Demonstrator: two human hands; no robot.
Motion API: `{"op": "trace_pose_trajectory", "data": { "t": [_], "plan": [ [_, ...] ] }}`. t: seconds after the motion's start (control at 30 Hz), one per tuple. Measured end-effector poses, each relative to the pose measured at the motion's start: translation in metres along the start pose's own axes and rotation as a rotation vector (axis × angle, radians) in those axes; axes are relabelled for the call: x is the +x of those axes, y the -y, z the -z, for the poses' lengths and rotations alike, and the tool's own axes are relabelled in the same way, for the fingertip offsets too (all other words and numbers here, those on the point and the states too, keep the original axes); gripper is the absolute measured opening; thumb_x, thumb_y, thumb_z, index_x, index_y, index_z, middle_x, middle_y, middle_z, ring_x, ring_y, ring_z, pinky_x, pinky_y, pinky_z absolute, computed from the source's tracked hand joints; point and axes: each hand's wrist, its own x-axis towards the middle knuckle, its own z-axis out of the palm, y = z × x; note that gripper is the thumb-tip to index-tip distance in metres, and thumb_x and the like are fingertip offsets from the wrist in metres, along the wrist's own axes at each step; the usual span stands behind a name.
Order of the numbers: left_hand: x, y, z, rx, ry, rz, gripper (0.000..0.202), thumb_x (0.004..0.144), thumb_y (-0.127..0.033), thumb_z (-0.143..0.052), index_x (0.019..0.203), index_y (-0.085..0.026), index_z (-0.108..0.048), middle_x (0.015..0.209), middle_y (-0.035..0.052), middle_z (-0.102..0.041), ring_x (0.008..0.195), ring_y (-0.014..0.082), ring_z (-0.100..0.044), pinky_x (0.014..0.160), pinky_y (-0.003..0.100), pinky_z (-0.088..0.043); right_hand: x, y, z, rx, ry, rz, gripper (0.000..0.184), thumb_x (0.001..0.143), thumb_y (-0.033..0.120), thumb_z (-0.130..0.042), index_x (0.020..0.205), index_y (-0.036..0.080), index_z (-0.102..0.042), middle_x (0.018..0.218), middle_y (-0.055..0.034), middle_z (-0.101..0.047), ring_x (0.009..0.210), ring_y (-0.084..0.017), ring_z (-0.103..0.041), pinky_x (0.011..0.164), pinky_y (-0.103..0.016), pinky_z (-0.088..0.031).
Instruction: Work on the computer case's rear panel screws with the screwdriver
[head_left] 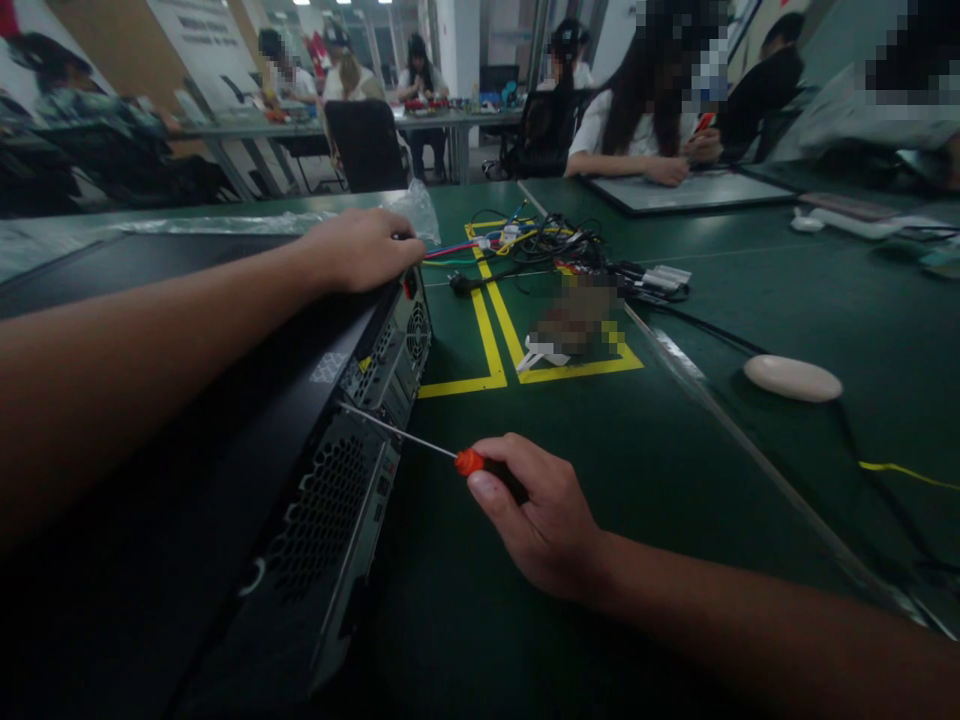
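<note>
A black desktop computer case point(225, 470) lies on its side on the green table point(600, 480), its perforated rear panel point(360, 470) facing right. My left hand point(364, 250) rests on the case's far top corner, fingers curled over the edge. My right hand point(536, 515) is closed round the red-and-black handle of a screwdriver point(420, 440). The thin metal shaft runs left and its tip touches the upper edge of the rear panel.
Yellow tape lines point(491, 345) mark boxes on the table beside a tangle of cables point(570, 250). A white oval object point(793, 378) lies at the right. A clear plastic bag point(416, 210) sits behind the case. Other people sit at the far side and at tables behind.
</note>
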Motion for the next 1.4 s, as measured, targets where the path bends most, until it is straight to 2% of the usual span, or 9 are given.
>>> {"op": "trace_pose_trajectory", "data": {
  "t": [0.1, 0.23, 0.63, 0.93, 1.1, 1.27, 1.4],
  "plan": [
    [0.0000, -0.0002, 0.0000, -0.010, 0.000, -0.001, 0.067, 0.097, -0.049, -0.033, 0.136, -0.009, -0.070, 0.139, 0.0239, -0.067, 0.130, 0.0432, -0.062, 0.109, 0.056, -0.048, -0.0020, -0.0001, -0.0012, 0.034, 0.009, -0.019, 0.008, 0.102, 0.022, -0.060, 0.108, 0.019, -0.063, 0.088, -0.0017, -0.068, 0.068, -0.014, -0.060, 0.063, -0.026, -0.048],
    [-0.0005, -0.0009, 0.0010, -0.006, 0.001, 0.008, 0.066, 0.098, -0.049, -0.033, 0.135, -0.009, -0.071, 0.138, 0.0236, -0.068, 0.129, 0.0424, -0.063, 0.107, 0.055, -0.048, -0.0061, -0.0008, -0.0035, 0.067, 0.003, -0.076, 0.021, 0.095, 0.021, -0.069, 0.110, 0.023, -0.055, 0.087, 0.0013, -0.068, 0.062, -0.012, -0.059, 0.059, -0.025, -0.046],
    [0.0026, 0.0030, -0.0025, -0.002, -0.012, 0.002, 0.068, 0.097, -0.052, -0.032, 0.134, -0.011, -0.072, 0.136, 0.0217, -0.069, 0.127, 0.0410, -0.063, 0.106, 0.053, -0.049, -0.0046, -0.0007, -0.0048, 0.068, -0.007, -0.075, 0.015, 0.098, 0.018, -0.066, 0.106, 0.023, -0.055, 0.086, 0.0019, -0.066, 0.057, -0.010, -0.052, 0.051, -0.023, -0.039],
    [-0.0003, 0.0003, 0.0009, -0.002, 0.009, 0.006, 0.069, 0.097, -0.052, -0.031, 0.136, -0.009, -0.071, 0.139, 0.0226, -0.067, 0.127, 0.0396, -0.062, 0.108, 0.052, -0.048, -0.0037, 0.0000, -0.0043, 0.091, -0.001, -0.086, 0.014, 0.097, 0.019, -0.066, 0.106, 0.023, -0.056, 0.086, 0.0013, -0.067, 0.059, -0.011, -0.055, 0.053, -0.023, -0.042],
    [-0.0008, 0.0002, 0.0010, -0.007, 0.002, 0.022, 0.069, 0.096, -0.054, -0.032, 0.136, -0.013, -0.071, 0.138, 0.0191, -0.069, 0.126, 0.0370, -0.063, 0.107, 0.050, -0.049, -0.0039, 0.0010, -0.0040, 0.073, -0.002, -0.098, 0.013, 0.096, 0.020, -0.066, 0.105, 0.023, -0.056, 0.083, 0.0022, -0.065, 0.058, -0.011, -0.054, 0.053, -0.024, -0.041],
    [-0.0017, -0.0017, 0.0018, 0.000, 0.003, 0.006, 0.069, 0.097, -0.051, -0.031, 0.136, -0.009, -0.071, 0.139, 0.0241, -0.067, 0.125, 0.0420, -0.063, 0.105, 0.054, -0.049, -0.0040, 0.0013, -0.0027, 0.041, -0.003, -0.082, 0.011, 0.097, 0.021, -0.064, 0.104, 0.023, -0.057, 0.083, 0.0014, -0.066, 0.059, -0.012, -0.053, 0.054, -0.025, -0.041],
    [-0.0017, -0.0014, 0.0014, 0.009, 0.003, -0.008, 0.071, 0.096, -0.052, -0.030, 0.134, -0.008, -0.071, 0.137, 0.0242, -0.068, 0.124, 0.0411, -0.064, 0.105, 0.053, -0.049, -0.0037, 0.0019, -0.0012, 0.015, -0.008, -0.072, 0.010, 0.097, 0.023, -0.063, 0.105, 0.022, -0.058, 0.084, 0.0009, -0.067, 0.059, -0.012, -0.053, 0.057, -0.026, -0.043]
  ]
}}
